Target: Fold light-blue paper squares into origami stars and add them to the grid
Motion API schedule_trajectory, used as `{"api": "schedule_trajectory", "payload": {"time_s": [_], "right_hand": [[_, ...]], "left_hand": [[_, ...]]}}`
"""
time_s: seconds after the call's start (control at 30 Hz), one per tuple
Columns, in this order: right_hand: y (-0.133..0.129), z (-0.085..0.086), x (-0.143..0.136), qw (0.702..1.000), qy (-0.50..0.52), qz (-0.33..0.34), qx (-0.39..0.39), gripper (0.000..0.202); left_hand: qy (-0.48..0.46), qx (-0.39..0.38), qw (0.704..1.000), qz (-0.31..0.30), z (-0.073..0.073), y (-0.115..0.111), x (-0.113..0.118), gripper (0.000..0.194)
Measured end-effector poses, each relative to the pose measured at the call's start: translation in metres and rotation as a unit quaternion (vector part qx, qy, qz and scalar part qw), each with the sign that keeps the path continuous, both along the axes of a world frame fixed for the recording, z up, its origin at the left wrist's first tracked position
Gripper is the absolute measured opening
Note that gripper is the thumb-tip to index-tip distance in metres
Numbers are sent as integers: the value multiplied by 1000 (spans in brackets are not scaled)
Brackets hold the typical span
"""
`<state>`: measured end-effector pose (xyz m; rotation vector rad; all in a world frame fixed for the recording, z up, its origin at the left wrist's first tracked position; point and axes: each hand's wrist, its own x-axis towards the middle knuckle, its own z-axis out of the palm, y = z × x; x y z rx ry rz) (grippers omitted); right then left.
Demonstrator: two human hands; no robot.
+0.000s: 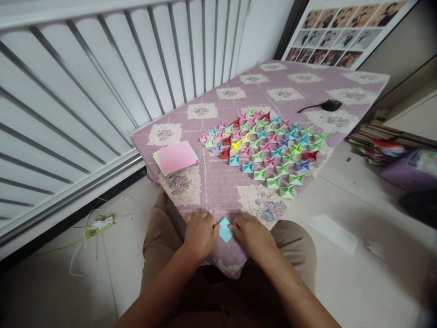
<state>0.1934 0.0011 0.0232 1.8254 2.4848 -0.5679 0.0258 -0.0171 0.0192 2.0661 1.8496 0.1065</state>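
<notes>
A small light-blue folded paper (pixel 225 230) lies on the purple patterned tablecloth near the table's front corner, its shape a diamond. My left hand (pixel 202 231) pinches its left corner, with the fingers curled. On the other side, my right hand (pixel 251 233) holds the right edge between thumb and fingers. Beyond my hands, rows of several folded paper pieces (pixel 261 146) in green, pink, blue, red and yellow cover the middle of the table. To the left sits a stack of paper sheets (pixel 176 157), a pink one on top.
A black ladle-like object (pixel 330 105) lies at the back right of the tablecloth (pixel 218 182). A white railing (pixel 164 54) runs along the left edge. On the floor at left is a power strip (pixel 101 224) with cables.
</notes>
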Motion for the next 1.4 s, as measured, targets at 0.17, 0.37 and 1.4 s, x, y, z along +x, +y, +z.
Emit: {"api": "schedule_trajectory", "payload": {"time_s": [0.17,0.37,1.4], "right_hand": [[1,-2,0,1000,13,-2,2,18],[4,-3,0,1000,9,-4,-2,18],[-2,-6,11,995,81,-66,4,12]], "left_hand": [[8,-6,1000,-11,-1,3,0,17],[19,-13,1000,-18,-4,6,-1,16],[-3,5,985,-171,-1,12,-19,28]]}}
